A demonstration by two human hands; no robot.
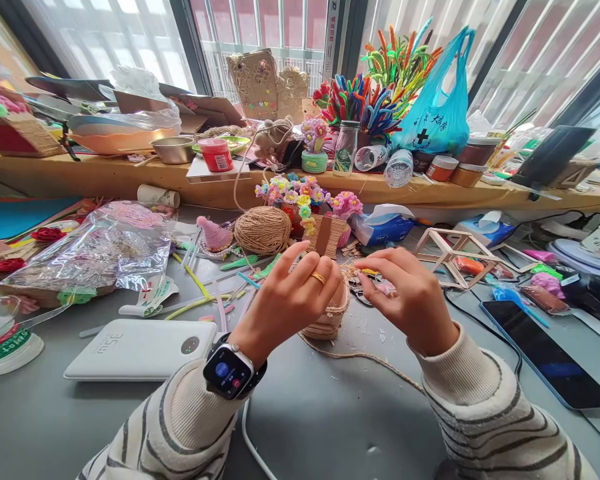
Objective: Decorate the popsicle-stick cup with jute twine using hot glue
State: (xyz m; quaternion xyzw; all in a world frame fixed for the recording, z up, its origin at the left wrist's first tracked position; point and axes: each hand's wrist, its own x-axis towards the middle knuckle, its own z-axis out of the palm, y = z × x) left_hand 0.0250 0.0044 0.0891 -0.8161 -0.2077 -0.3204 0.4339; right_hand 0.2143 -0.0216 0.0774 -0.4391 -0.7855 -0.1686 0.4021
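My left hand point(295, 293), with a ring and a smartwatch point(229, 367) on the wrist, is bent over a small twine-wrapped cup point(325, 325). Its fingers are curled, and their tips are hidden from me. On the cup's other side my right hand point(407, 290) has thumb and forefinger brought together near the rim; whatever lies between them is too small to make out. A length of twine point(375, 360) runs from the base of the cup towards my right sleeve. Just behind my left fingers stands a woven tan piece with a dark brown strip point(323, 235).
Behind the hands sit a twine ball point(263, 230) and crocheted flowers point(300, 193). A white power bank point(140, 350) lies left, a phone point(547, 353) right. A wooden stick frame point(455, 257) stands beyond my right hand. Craft supplies crowd the ledge point(205, 190).
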